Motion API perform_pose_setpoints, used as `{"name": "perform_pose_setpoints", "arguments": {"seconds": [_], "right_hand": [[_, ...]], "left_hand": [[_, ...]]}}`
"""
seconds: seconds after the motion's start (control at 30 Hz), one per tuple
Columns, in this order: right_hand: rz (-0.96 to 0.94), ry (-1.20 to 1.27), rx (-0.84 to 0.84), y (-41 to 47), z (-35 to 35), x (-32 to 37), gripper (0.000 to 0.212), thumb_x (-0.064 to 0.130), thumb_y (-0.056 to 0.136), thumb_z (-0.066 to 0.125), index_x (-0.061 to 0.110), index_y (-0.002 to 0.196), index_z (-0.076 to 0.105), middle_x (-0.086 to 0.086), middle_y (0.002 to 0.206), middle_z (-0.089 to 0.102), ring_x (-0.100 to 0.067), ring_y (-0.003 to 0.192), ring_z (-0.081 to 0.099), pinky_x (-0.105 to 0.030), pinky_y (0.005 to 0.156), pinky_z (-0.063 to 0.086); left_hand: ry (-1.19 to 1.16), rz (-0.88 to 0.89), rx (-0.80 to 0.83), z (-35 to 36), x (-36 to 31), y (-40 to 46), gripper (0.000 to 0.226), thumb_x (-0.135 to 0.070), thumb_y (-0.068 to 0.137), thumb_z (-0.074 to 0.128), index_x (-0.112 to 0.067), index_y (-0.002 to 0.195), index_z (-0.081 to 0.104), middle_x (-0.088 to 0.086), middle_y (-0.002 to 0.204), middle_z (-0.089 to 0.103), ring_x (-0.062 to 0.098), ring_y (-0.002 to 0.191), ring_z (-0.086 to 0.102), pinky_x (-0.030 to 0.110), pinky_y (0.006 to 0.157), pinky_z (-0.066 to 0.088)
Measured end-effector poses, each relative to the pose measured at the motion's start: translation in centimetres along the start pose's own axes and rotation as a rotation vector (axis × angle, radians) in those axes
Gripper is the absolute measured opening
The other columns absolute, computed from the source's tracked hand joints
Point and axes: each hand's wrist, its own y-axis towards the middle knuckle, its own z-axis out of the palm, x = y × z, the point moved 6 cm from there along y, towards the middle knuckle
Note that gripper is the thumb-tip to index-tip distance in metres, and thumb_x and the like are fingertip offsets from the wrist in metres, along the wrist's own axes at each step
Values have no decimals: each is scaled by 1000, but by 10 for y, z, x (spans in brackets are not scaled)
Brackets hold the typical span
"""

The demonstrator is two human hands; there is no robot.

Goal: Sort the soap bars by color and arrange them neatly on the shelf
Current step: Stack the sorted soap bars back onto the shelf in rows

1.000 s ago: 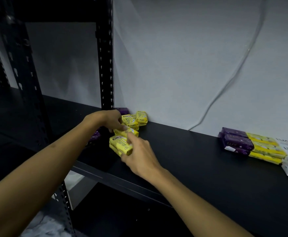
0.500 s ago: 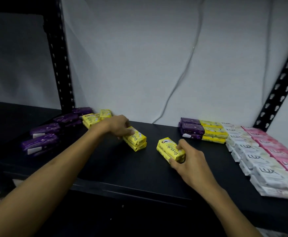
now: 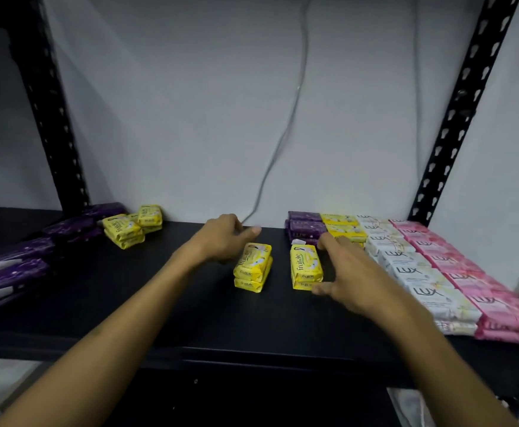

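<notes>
Two stacks of two yellow soap bars stand side by side mid-shelf: the left stack (image 3: 252,267) and the right stack (image 3: 306,268). My left hand (image 3: 221,238) hovers just behind and left of the left stack, fingers relaxed, holding nothing. My right hand (image 3: 352,272) is spread beside the right stack, thumb near its front corner and fingertips by its back, without gripping it. Sorted rows lie at the right: purple (image 3: 303,226), yellow (image 3: 341,228), white (image 3: 406,266), pink (image 3: 474,272). Loose yellow bars (image 3: 129,229) and purple bars (image 3: 21,260) sit at the left.
The black shelf board (image 3: 159,309) has a front edge close to my forearms. Black perforated uprights stand at the back left (image 3: 51,118) and right (image 3: 458,112). A grey cable (image 3: 283,134) hangs down the white wall behind.
Both hands carried a yellow stack each rightward from the left pile to the shelf's middle. The fingers have since loosened and come off the stacks.
</notes>
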Motion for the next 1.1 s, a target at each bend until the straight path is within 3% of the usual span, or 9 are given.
{"name": "perform_pose_setpoints", "arguments": {"seconds": [0.1,0.17,0.3,0.43,0.57,0.8,0.97,1.1], "right_hand": [[-138,37,223,21,-11,-5,79,33,66,90,33,127,39,7,132,47,-18,121,45,-40,99,44],[-177,176,318,33,-9,-4,73,30,66,91,35,119,42,7,123,53,-15,108,53,-36,90,48],[-220,309,390,45,11,-5,63,27,66,91,37,108,45,0,103,64,-22,90,63,-50,83,52],[-228,332,305,49,18,-8,61,37,63,91,36,104,46,0,99,64,-26,88,62,-49,77,52],[-168,152,172,47,19,-18,56,45,65,85,37,103,44,3,103,57,-20,92,53,-38,78,48],[151,-152,-4,42,12,-61,59,54,83,64,29,132,42,-10,126,47,-35,105,57,-37,75,48],[133,-278,28,44,15,-60,72,67,85,58,24,139,40,-12,147,34,-38,119,53,-43,86,48],[5,-488,50,47,4,-59,65,58,85,66,17,133,52,-9,143,37,-33,128,40,-43,94,44]], "left_hand": [[205,-43,19,19,-19,-21,84,-76,74,66,-14,127,48,3,115,60,22,104,61,34,76,51],[296,-62,34,30,-27,-26,93,-66,70,78,-14,137,41,9,131,55,31,118,56,39,88,51],[314,-58,44,35,-23,-22,83,-43,70,87,-16,133,41,11,130,54,31,115,57,38,85,51],[284,-11,84,31,-17,-19,81,-42,68,88,-20,131,42,8,126,53,27,105,58,34,76,51],[282,85,131,34,-18,-15,79,-42,68,88,-27,133,44,4,130,52,21,102,57,32,77,51],[235,246,140,42,-32,-17,75,-40,68,88,-33,135,55,-1,132,59,18,110,57,30,90,50],[209,362,191,57,-46,-20,81,-39,72,87,-36,144,50,-7,138,59,13,123,56,20,93,41],[139,382,211,67,-53,-23,96,-39,71,88,-35,150,33,1,136,59,18,120,57,22,94,42]]}}
